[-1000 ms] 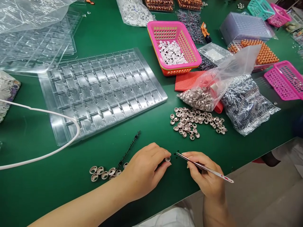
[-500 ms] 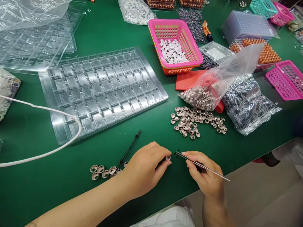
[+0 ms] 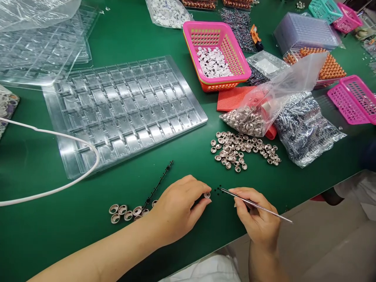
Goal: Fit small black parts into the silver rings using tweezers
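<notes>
My left hand rests on the green mat and pinches a small silver metal cup between thumb and fingertips. My right hand grips thin metal tweezers, whose tips point left at several tiny black specks on the mat, a short way right of the cup. A row of finished silver cups lies left of my left hand, beside a thin black plastic strip. A loose pile of silver cups is spread just beyond my hands.
A clear plastic compartment tray lies at centre left, with a white cable looping over its corner. A pink basket holds white parts. Plastic bags of cups and springs lie to the right. The mat's edge runs close behind my wrists.
Both hands stay almost in place. The tweezers' tips have shifted slightly right, away from the cup, and the view has drifted a little.
</notes>
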`<state>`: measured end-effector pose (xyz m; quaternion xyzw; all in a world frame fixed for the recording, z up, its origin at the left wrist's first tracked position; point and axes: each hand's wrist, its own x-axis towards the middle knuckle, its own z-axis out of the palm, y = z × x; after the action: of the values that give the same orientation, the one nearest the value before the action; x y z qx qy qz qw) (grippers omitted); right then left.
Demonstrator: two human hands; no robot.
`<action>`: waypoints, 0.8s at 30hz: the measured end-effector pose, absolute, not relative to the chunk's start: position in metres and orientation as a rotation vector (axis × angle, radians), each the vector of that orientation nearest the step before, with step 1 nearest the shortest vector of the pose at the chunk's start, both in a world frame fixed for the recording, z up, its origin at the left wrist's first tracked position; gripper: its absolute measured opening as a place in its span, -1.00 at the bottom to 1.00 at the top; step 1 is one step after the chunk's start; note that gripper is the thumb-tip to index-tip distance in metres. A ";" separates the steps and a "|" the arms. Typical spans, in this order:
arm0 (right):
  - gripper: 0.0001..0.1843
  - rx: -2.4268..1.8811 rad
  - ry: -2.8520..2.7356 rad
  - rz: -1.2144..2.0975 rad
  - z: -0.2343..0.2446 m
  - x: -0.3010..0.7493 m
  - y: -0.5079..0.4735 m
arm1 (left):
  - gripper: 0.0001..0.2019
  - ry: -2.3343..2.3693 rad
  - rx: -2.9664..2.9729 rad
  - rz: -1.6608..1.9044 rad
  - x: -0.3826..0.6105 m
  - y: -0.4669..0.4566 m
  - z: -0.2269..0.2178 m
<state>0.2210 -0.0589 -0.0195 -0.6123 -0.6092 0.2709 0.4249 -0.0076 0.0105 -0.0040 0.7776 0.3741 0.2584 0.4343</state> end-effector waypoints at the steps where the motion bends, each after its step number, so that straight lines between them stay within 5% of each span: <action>1: -0.74 -1.531 -1.530 0.679 -0.019 0.221 -0.059 | -0.86 0.935 1.936 0.637 -0.008 0.011 -0.004; 24: -0.72 -1.532 -1.624 0.599 -0.019 0.218 -0.056 | -0.86 0.939 1.924 0.635 -0.007 0.011 -0.006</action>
<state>0.2181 -0.0559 -0.0189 -0.6066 -0.6428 0.2373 0.4032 -0.0071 0.0107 -0.0056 0.7741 0.3777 0.2557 0.4390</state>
